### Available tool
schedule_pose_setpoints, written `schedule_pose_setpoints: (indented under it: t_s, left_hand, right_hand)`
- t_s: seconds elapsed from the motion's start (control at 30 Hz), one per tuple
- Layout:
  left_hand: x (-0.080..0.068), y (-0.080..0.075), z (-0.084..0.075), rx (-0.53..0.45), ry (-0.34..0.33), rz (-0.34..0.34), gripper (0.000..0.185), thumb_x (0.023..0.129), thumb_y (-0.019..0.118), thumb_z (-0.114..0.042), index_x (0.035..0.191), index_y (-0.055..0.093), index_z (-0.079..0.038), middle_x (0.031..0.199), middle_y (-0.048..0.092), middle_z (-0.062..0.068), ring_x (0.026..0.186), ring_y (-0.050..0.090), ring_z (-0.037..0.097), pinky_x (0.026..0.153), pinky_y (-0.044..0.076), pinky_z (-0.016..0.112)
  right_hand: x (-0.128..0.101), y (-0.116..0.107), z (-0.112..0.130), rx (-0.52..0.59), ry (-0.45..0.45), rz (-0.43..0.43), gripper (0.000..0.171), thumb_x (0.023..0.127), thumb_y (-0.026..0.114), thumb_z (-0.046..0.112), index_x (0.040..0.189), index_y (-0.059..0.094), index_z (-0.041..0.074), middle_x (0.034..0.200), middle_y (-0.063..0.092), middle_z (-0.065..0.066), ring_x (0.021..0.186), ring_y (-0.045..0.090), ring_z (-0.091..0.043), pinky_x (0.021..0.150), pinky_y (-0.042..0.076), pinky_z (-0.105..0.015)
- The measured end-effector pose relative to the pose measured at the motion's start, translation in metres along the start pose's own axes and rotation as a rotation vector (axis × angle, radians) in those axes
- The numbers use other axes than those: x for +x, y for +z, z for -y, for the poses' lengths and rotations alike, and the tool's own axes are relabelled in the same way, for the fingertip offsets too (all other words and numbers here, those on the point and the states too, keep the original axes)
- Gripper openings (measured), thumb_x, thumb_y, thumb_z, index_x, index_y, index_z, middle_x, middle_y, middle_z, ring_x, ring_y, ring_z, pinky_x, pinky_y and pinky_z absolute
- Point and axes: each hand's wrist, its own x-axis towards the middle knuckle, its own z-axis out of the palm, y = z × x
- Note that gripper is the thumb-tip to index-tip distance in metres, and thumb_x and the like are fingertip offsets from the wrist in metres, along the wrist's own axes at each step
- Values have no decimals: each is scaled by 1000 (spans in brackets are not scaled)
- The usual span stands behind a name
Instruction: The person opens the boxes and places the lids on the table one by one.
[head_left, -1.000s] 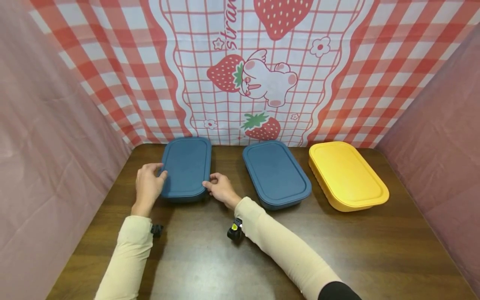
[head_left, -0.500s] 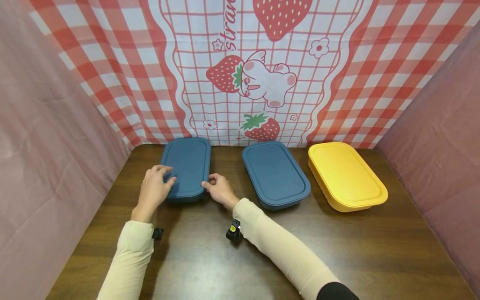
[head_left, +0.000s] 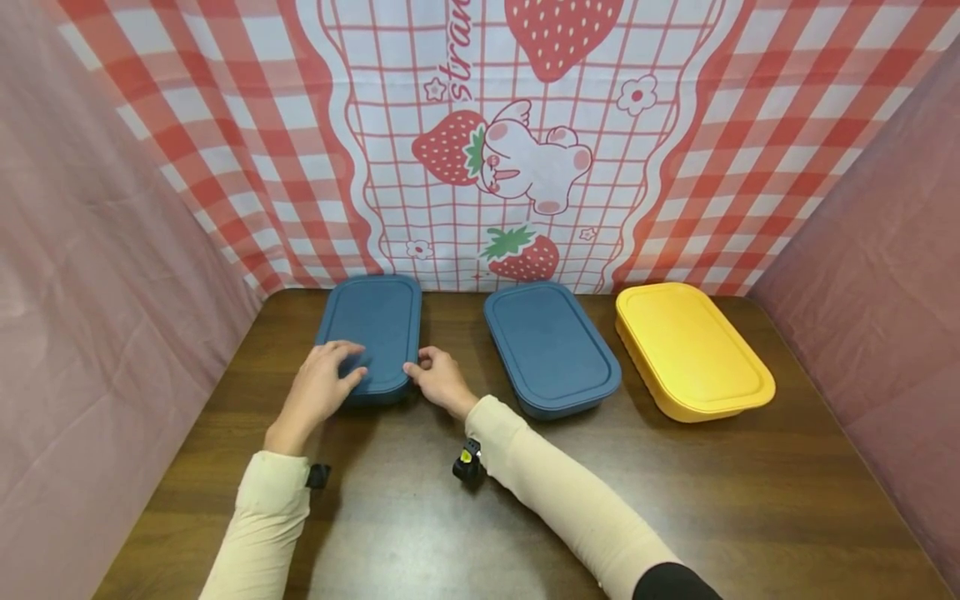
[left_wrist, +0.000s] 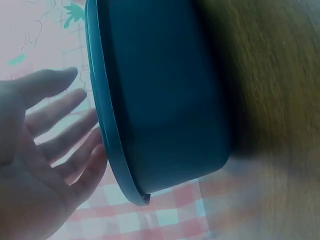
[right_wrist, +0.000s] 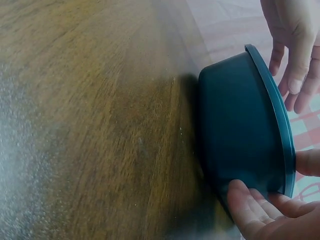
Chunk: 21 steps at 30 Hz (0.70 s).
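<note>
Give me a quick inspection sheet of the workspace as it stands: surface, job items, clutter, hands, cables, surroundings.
Surface: brown wooden table, bare in front.
Job's things: left blue lidded container at the back left, lid on.
Clutter: second blue container and yellow container to its right, both lidded, apart from each other.
Hands: left hand lies with straight fingers on the lid's near left corner; right hand pinches the near right corner at the rim.
Cables: nothing seen; small black wrist cameras only.
Surroundings: strawberry-print checked cloth behind, pink cloth at both sides.
</note>
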Motion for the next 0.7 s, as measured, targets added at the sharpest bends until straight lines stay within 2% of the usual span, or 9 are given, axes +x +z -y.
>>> schedule_pose_setpoints:
  t_s: [0.2, 0.43, 0.7]
  left_hand:
    - [-5, 0, -1, -7, 40, 73, 36, 91, 68, -19, 123, 64, -3, 131, 59, 20, 123, 49, 40, 103, 40, 57]
    - [-9, 3, 0, 3, 64, 152, 40, 91, 69, -30, 122, 65, -5, 133, 58, 19, 126, 46, 41, 105, 38, 58]
    - [-10, 5, -2, 18, 61, 153, 40, 85, 75, -27, 119, 67, -6, 135, 55, 20, 125, 45, 42, 102, 39, 59]
  right_hand:
    - [-1, 0, -1, -14, -5, 1, 40, 94, 63, 19, 124, 56, -6, 101, 69, -19, 83, 67, -22, 74, 52, -30]
    - [0, 2, -2, -24, 0, 13, 40, 95, 62, 21, 125, 56, -5, 100, 69, -17, 83, 66, -20, 72, 51, -28]
    - [0, 0, 0, -19, -3, 20, 38, 96, 62, 21, 124, 57, -4, 102, 69, -17, 84, 67, -21, 72, 51, -28]
